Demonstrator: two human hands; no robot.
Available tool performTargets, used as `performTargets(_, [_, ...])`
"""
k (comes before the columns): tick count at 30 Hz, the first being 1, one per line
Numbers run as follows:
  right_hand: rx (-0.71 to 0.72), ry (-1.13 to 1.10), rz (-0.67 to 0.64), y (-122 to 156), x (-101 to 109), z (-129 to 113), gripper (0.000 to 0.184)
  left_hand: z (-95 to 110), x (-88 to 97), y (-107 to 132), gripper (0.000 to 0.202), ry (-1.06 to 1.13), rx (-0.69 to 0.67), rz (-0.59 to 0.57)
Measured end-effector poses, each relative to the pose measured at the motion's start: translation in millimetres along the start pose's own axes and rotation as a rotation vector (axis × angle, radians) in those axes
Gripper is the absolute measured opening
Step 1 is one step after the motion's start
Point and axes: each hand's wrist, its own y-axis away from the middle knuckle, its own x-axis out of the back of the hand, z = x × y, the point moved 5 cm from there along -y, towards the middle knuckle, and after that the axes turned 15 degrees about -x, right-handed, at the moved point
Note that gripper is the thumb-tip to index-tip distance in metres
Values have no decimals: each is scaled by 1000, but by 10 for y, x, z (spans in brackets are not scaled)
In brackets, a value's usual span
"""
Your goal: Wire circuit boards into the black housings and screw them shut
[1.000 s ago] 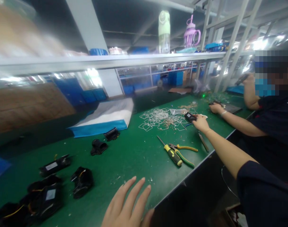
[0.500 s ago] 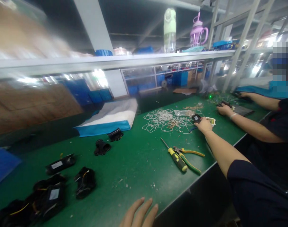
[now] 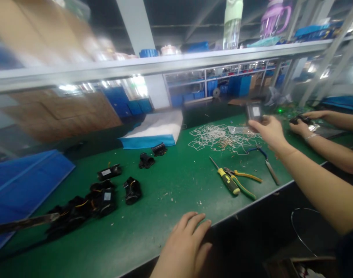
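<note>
My right hand (image 3: 270,131) is raised over the far right of the table, fingers closed round a black plastic housing with a white label (image 3: 254,112), slightly blurred. Below it lies a heap of white bent wire pieces (image 3: 211,135). At the table's front edge, my left hand (image 3: 186,241) is open, with its fingers stretched out and nothing in it. Between the hands rest a yellow-and-black screwdriver (image 3: 228,181) and cutting pliers (image 3: 242,179) with yellow and green handles. A blue-ended tool with a metal handle (image 3: 271,170) lies farther right.
Several black housings with wires (image 3: 103,200) lie on the green table (image 3: 164,216) at left, by a blue bin (image 3: 26,185). A white-and-blue padded block (image 3: 153,129) sits behind. A co-worker's hands (image 3: 302,125) hold a black part at right. A shelf (image 3: 176,61) carrying bottles crosses above.
My right hand has lifted the black housing off the table. My left hand shows farther into view. The camera has turned left and down, bringing the blue bin further in.
</note>
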Motion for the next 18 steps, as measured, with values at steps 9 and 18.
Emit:
performTargets(9, [-161,-214,-544,1495,-1092,-171,45,-105,19,-23,48,262,117,157])
performTargets(18, [102,241,-765,2620,-2038,140,40,-413,-48,146,49,291,297,361])
